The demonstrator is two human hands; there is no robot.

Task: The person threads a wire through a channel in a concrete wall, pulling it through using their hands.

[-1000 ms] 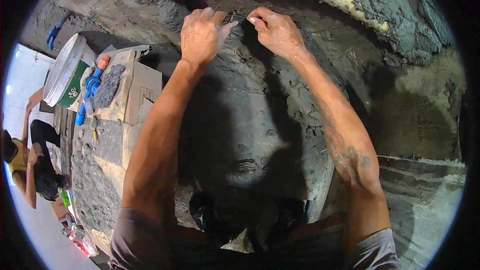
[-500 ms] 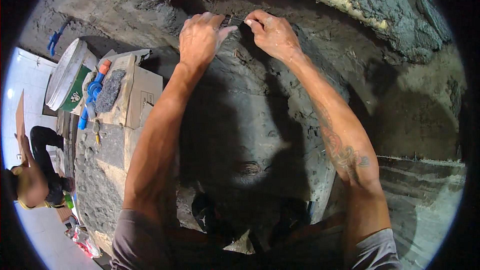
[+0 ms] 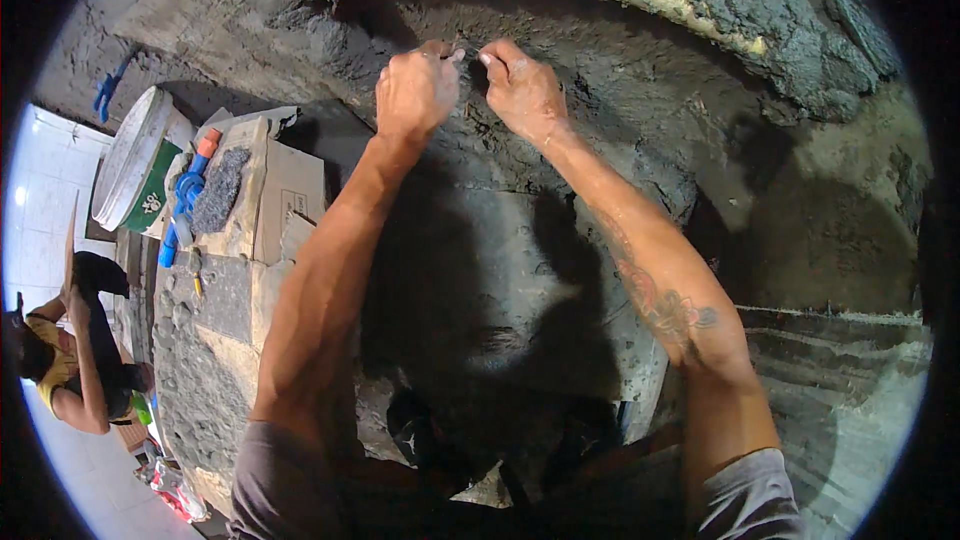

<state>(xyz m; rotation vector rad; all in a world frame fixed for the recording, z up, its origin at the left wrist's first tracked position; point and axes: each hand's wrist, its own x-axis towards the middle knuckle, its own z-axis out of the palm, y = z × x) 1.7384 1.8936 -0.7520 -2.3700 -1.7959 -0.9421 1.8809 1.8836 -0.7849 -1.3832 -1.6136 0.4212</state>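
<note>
Rough grey material (image 3: 476, 128), probably mortar, lies beneath left hand (image 3: 415, 95) and right hand (image 3: 526, 98).

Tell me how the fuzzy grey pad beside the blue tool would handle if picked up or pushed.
The pad would probably squash and flex, given its fibrous look. It seems likely light for its size, as its texture looks loose. Its flattish, uneven shape suggests sliding rather than rolling.

Two hand grips (image 3: 417, 92) (image 3: 525, 92), one bucket (image 3: 150, 190), one co-worker (image 3: 92, 380).
</note>
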